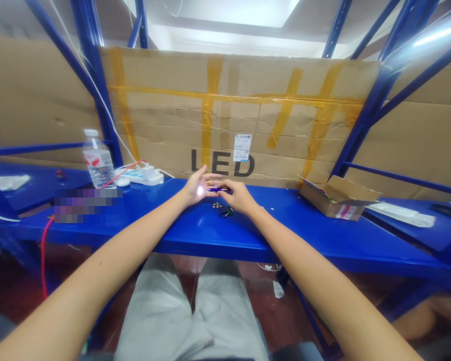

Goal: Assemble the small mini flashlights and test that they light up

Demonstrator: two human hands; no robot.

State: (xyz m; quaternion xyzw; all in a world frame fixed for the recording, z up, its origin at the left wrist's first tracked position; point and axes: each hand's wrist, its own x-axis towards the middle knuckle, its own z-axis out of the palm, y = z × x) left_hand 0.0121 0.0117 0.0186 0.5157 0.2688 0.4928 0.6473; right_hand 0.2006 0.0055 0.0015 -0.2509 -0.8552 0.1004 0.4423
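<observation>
My right hand (236, 194) grips a slim blue penlight (214, 190), its lit end turned left. A bright white spot of its light falls on the palm of my left hand (200, 188). That hand is open, thumb up and fingers stretched out behind the penlight. Below the hands, several small round metallic pieces (216, 205), perhaps button cells, lie on the blue table (203, 230). Close to them, under my right hand, lies a small black and green looped item (226, 213), too small to make out fully.
A water bottle (98, 160) and a white power strip (141, 175) with cables stand at the back left. An open cardboard box (336, 200) is at the right, with a white packet (402, 214) beside it. A large cardboard panel (165, 125) closes off the back.
</observation>
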